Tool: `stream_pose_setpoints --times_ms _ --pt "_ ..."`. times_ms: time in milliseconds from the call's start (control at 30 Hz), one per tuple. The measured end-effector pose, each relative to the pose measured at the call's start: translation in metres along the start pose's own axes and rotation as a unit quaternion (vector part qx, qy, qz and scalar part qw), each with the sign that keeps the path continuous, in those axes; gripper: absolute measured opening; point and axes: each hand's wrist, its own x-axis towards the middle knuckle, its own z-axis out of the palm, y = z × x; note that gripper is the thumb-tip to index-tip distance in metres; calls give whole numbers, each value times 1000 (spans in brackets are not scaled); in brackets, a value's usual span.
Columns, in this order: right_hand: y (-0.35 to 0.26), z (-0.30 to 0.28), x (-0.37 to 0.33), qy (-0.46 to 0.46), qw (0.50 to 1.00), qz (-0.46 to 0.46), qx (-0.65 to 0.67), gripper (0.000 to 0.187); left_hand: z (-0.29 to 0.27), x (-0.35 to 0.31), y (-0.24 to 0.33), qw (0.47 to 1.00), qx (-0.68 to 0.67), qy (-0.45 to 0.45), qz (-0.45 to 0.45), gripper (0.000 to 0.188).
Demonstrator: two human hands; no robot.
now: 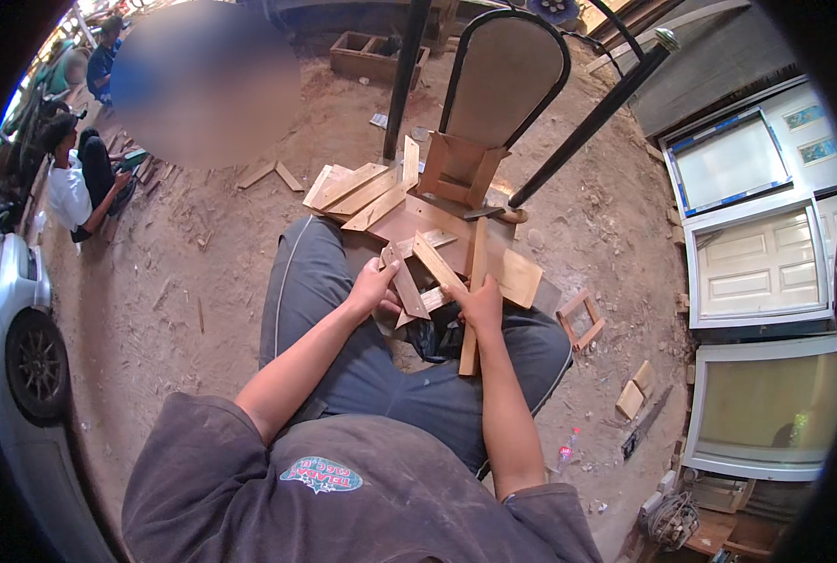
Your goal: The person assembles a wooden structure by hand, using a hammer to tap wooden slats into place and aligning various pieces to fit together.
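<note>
Between my knees I hold short wooden strips with slanted ends. My left hand [373, 287] is closed on a mitred wooden strip [407, 283], thumb on its face. My right hand [479, 306] grips another mitred strip [437, 261]; a longer upright wooden strip [477, 253] passes by the same hand, and I cannot tell whether the fingers hold it too. A pale crosspiece [432, 299] shows between the hands. Just beyond lies a board [517, 275], with a hammer [503, 214] behind it. A pile of mitred strips [357, 195] rests by my left knee.
A small wooden frame [465, 169] leans by a black-framed chair [503, 80]. Another frame [580, 320], a handsaw [648, 424] and a bottle [568, 447] lie to the right, near framed panels [761, 267]. At left are a car [24, 357] and a seated person [81, 183].
</note>
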Motion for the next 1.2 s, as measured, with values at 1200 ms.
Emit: stream_pose_setpoints --times_ms 1200 --pt "-65 -21 -77 -130 950 -194 -205 27 5 3 4 999 8 47 -17 46"
